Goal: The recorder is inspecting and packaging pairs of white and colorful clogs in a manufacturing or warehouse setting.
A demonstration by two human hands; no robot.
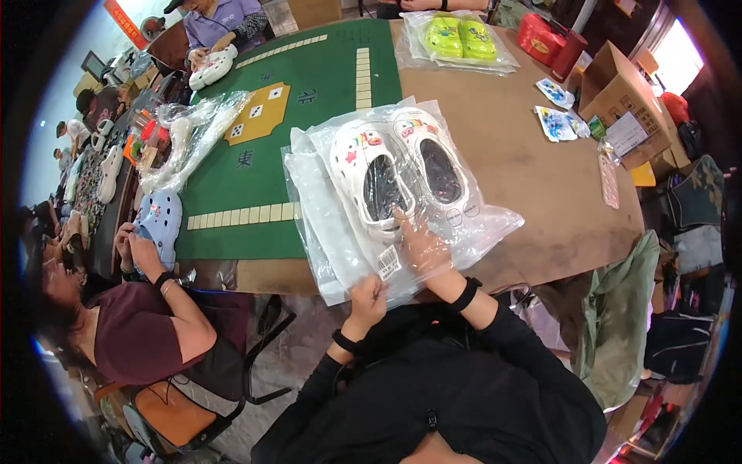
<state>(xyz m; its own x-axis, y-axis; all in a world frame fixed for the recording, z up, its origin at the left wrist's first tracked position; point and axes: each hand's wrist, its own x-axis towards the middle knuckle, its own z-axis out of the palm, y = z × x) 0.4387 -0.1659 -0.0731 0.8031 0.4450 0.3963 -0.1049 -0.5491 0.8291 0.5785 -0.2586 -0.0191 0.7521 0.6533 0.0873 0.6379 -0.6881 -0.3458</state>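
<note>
A pair of white clogs [372,174] with colourful charms and dark insoles lies side by side in a clear plastic bag [483,232], toes pointing away from me. My left hand [367,301] pinches the bag's near edge, beside a small barcode label [388,261]. Through the plastic I see my right hand [423,246] inside the bag, its fingers at the heel of the left clog. Whether those fingers grip the clog or only push on it is unclear. More clear plastic lies flat under the bag's left side.
A green mat [232,182] with printed tiles covers the table's left part. Bagged yellow-green clogs [461,39] lie at the back, near a red case [541,37] and a cardboard box [618,100]. At left, a co-worker's hands hold a light blue clog [160,224]; another person handles a white clog [214,68].
</note>
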